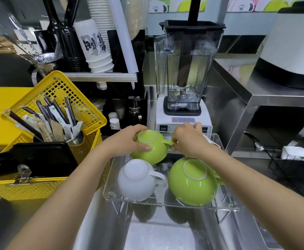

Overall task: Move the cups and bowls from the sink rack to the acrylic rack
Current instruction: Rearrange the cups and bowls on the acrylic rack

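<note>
A clear acrylic rack stands over the steel sink. In it sit three upside-down cups: a white cup at the front left, a large green cup at the front right, and a second green cup at the back left. My left hand wraps the left side of the back green cup. My right hand pinches that cup's handle from the right. Something white lies behind my right hand, mostly hidden.
A yellow plastic basket with cutlery, a black tray and a steel utensil holder stands at the left. A blender stands behind the rack. Paper cup stacks lean at the back. A steel shelf rises at the right.
</note>
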### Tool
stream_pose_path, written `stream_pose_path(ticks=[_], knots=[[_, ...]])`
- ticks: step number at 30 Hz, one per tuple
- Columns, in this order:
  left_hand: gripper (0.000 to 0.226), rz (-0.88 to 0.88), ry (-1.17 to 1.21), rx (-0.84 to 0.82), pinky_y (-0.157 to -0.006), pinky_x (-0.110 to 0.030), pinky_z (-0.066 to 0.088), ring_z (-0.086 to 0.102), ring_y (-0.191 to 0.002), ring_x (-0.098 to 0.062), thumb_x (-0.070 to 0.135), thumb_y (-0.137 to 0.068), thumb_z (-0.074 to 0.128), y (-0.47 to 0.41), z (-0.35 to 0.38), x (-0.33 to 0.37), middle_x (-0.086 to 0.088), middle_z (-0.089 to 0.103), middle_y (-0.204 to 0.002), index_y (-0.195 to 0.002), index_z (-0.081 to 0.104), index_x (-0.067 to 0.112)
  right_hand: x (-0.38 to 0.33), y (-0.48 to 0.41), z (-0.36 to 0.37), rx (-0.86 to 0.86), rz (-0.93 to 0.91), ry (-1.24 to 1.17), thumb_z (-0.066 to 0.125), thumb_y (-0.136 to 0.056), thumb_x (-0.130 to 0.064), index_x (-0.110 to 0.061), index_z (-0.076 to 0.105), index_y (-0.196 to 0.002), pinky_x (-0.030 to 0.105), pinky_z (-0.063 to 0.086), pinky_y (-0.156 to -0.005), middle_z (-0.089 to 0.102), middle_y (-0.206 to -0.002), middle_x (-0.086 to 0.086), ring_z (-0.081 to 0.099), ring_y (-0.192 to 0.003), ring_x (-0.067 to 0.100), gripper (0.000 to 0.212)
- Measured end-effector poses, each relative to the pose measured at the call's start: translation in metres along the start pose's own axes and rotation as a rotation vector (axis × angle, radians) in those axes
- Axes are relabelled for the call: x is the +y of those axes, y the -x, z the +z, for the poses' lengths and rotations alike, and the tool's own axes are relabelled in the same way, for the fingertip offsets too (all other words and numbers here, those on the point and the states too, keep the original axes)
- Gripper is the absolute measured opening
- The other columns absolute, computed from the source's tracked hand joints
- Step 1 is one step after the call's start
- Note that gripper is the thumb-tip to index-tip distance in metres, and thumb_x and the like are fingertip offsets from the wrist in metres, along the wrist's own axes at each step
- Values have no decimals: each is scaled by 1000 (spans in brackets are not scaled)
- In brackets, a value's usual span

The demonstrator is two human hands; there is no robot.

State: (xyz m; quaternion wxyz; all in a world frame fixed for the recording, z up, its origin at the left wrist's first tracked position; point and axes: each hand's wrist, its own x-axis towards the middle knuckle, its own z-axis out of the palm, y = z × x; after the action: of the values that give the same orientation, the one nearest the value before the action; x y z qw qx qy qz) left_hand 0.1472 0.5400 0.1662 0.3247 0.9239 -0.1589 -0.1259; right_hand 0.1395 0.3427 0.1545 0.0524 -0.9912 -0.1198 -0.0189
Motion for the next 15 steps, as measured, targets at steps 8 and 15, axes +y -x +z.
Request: stream_pose_path(ticks=[8, 15], knots=[[59, -7, 10, 31, -92, -30, 43, 52, -112, -16, 36, -73, 74, -5, 5, -10, 2, 54, -126, -126, 48, 30, 4, -3, 10, 13, -32, 134, 68, -77, -29, -15, 51, -70, 34, 16, -74, 50, -82, 1, 33, -85, 22, 23], [61, 12, 1, 56, -90, -29, 42, 52, -112, -16, 41, -70, 75, -9, 6, -15, 3, 54, -124, -124, 49, 30, 7, -6, 14, 45, -14, 168, 65, -78, -15, -15, 47, -66, 34, 15, -73, 52, -77, 2, 31, -82, 22, 22]])
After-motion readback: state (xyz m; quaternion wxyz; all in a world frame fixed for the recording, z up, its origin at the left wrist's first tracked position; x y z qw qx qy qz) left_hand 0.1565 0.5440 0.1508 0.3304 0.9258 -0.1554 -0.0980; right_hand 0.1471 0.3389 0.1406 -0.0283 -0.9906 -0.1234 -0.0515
